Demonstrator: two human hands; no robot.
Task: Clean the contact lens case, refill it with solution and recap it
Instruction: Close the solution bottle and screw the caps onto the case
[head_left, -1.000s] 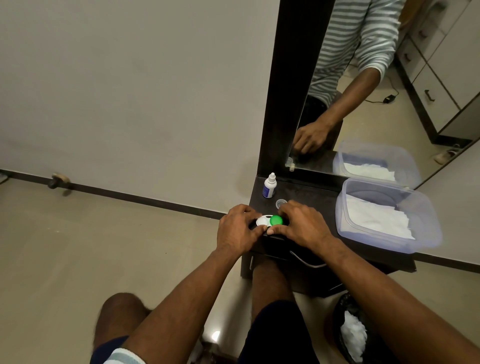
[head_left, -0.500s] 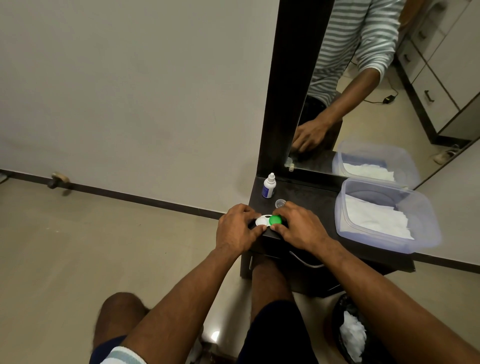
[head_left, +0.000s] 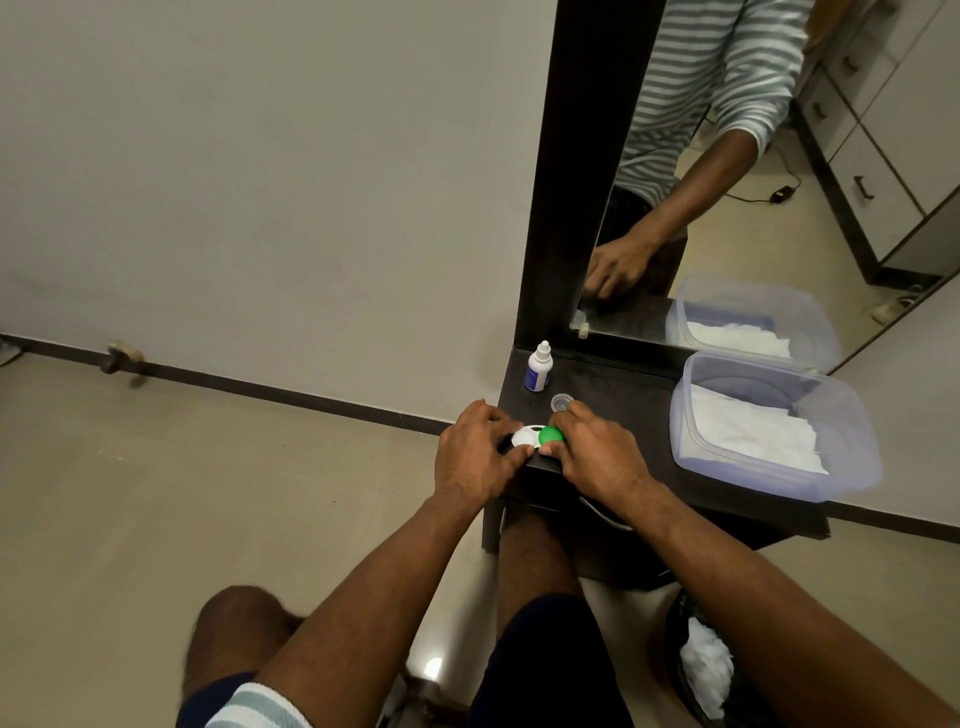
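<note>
Hands gripping at the dark table's (head_left: 649, 415) near edge: left hand (head_left: 475, 454) steadying white plastic lens case (head_left: 524, 438), right hand (head_left: 597, 454) pinching round green cap (head_left: 550, 434).

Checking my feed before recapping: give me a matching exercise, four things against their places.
Things:
1. green cap
2. solution bottle
3. clear plastic tub
4. small clear cap

Places:
A. upright at the shelf's back left corner
B. loose on the shelf, behind the hands
C. right end of the shelf, holding white tissues
D. at the right hand's fingertips

Pairs: 1-D, 2-A, 3-C, 4-B
</note>
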